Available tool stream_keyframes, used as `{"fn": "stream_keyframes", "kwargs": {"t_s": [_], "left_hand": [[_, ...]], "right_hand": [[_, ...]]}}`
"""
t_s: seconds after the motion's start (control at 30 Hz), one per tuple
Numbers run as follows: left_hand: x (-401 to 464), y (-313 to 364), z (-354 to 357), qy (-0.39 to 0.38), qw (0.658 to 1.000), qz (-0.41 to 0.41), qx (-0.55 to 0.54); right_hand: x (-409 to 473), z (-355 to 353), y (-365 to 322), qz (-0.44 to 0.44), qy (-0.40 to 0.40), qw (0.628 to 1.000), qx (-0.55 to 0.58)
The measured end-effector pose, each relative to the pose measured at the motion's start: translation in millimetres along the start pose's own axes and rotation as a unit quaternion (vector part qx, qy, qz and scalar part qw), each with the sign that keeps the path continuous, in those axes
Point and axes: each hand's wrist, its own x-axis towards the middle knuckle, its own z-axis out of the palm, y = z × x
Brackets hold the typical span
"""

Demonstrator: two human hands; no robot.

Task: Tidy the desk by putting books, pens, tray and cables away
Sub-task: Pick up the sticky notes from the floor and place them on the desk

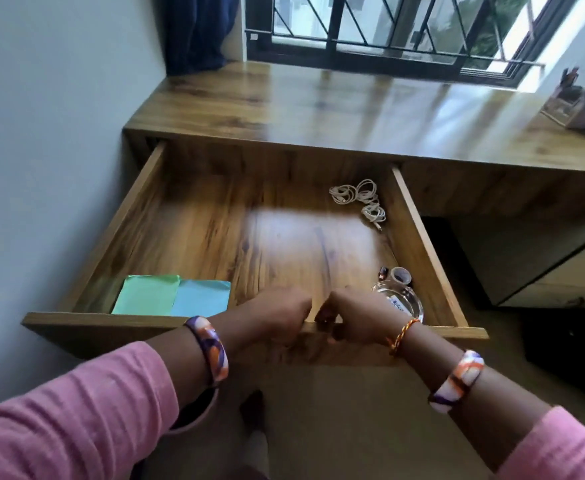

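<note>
A wide wooden drawer (pixel 422 251) stands pulled out from under the desk (pixel 319 105). My left hand (pixel 277 318) and my right hand (pixel 357 322) both grip the top edge of its front panel, side by side near the middle, fingers curled over the edge. Inside, coiled white cables (pixel 362 199) lie at the back right. A green book (pixel 147 294) and a blue book (pixel 201 297) lie flat side by side in the front left corner. A clear glass tray (pixel 407 303) sits in the front right corner, partly hidden by my right hand.
A roll of tape (pixel 401 275) and a small dark bottle (pixel 383 273) lie beside the glass tray. A pen holder (pixel 577 105) with pens stands at the desk's far right. A window with bars and a blue curtain (pixel 197 29) are behind the desk; a wall is at the left.
</note>
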Motion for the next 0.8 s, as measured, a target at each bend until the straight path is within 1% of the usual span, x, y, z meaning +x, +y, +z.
{"fn": "stream_keyframes", "kwargs": {"t_s": [0.1,0.17,0.27,0.37,0.43,0.63,0.73,0.8], "left_hand": [[10.6,-0.6,0.3,0.031,0.999,-0.015,0.000],[18.1,-5.4,-1.2,0.067,0.998,-0.021,-0.005],[30.8,-14.6,-6.3,0.116,0.993,-0.038,-0.005],[51.1,-24.5,-16.4,0.143,0.988,-0.061,-0.011],[68.8,-32.4,-27.0,0.151,0.985,-0.080,-0.018],[127.2,-65.0,-70.5,0.133,0.987,-0.082,0.043],[161.6,-85.8,-89.1,0.144,0.984,-0.082,0.070],[185.9,-99.5,-104.8,0.159,0.977,-0.092,0.104]], "right_hand": [[-1.5,6.1,-0.5,0.000,0.082,0.996,-0.032],[2.4,5.0,1.0,-0.006,0.115,0.992,-0.060],[18.1,-2.7,4.9,0.003,0.133,0.988,-0.077],[43.3,-13.9,14.0,0.017,0.144,0.986,-0.086],[61.4,-21.9,23.2,0.023,0.154,0.984,-0.088],[123.7,-54.1,57.2,0.010,0.195,0.976,-0.091],[156.5,-67.6,79.4,0.010,0.223,0.974,-0.051],[180.2,-76.6,96.2,0.040,0.246,0.968,-0.019]]}}
